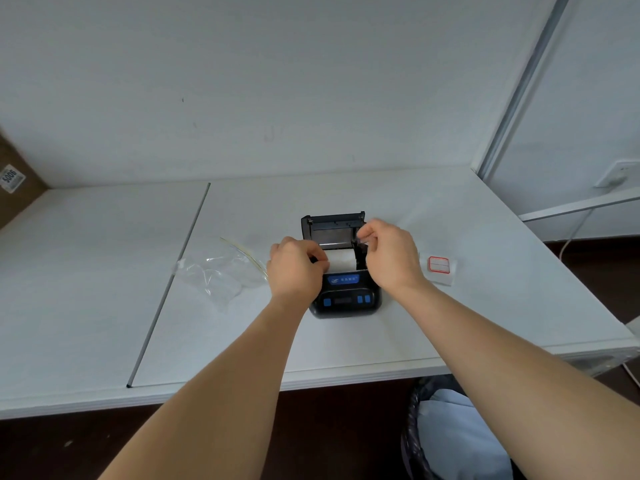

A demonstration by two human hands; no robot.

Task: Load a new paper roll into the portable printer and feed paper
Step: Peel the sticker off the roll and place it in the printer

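A small black portable printer with blue buttons sits on the white table, its lid tilted up at the back. A white paper roll lies in the open bay. My left hand pinches the roll's left end. My right hand is at the bay's right side, fingertips pinched near the lid hinge; what they hold is too small to tell.
A crumpled clear plastic bag lies left of the printer. A red-bordered label sheet lies to the right. A cardboard box stands far left. A bin with a blue liner is below the table edge.
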